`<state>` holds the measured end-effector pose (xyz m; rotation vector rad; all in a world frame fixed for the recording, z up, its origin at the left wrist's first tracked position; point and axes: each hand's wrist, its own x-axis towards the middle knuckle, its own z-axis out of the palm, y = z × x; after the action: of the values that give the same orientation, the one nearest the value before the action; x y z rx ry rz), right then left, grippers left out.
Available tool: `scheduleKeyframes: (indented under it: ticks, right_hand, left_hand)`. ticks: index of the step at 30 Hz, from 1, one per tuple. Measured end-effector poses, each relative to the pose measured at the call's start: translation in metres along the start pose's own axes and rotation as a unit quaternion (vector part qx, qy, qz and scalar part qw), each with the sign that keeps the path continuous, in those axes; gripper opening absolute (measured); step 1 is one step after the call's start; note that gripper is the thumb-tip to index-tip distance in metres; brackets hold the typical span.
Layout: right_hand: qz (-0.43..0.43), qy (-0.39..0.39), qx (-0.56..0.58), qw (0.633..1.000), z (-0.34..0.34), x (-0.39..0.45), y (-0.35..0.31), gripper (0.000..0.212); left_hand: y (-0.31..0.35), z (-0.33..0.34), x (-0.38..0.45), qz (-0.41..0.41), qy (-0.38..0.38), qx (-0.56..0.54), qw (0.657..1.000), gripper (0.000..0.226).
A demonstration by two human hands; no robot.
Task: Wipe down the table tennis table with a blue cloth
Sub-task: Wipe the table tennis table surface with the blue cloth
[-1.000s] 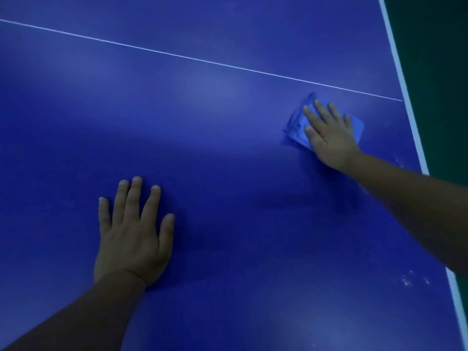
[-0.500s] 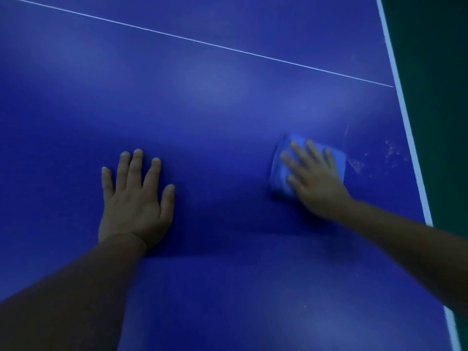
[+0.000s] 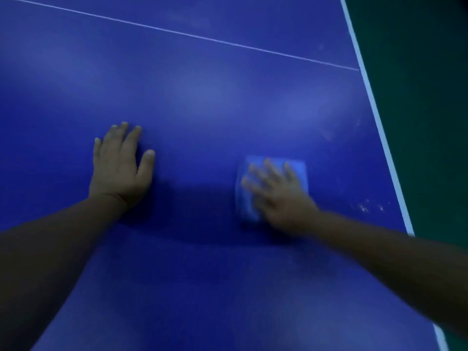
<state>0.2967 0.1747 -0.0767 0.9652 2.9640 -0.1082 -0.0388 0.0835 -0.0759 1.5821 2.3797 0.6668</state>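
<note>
My left hand [image 3: 119, 168] lies flat on the table tennis table [image 3: 202, 274], fingers straight, holding nothing. My right hand [image 3: 281, 196], motion-blurred, presses the folded blue cloth [image 3: 296, 171] against the surface with fingers extended and spread. The cloth sits right of the left hand, well apart from it, inside the white side line [image 3: 379, 127]. Pale specks [image 3: 369, 206] lie near that line.

dim light, soft glare, motion blur
</note>
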Motion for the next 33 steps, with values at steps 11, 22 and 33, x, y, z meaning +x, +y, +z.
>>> scheduleKeyframes:
  ticks: [11, 22, 33]
  right_hand:
    - [0.018, -0.024, 0.016, 0.999, 0.022, -0.160, -0.106, 0.053]
    - [0.285, 0.009, 0.040, 0.958, 0.008, -0.050, -0.021, 0.057]
    - [0.079, -0.015, 0.024, 0.996, 0.019, -0.179, -0.098, 0.053]
  left_hand:
    - [0.040, -0.006, -0.193, 0.156, -0.091, 0.061, 0.982, 0.062]
    - [0.038, -0.003, -0.216, 0.181, -0.181, 0.137, 0.957, 0.067]
    - [0.041, -0.006, -0.215, 0.171, -0.193, 0.131, 0.957, 0.065]
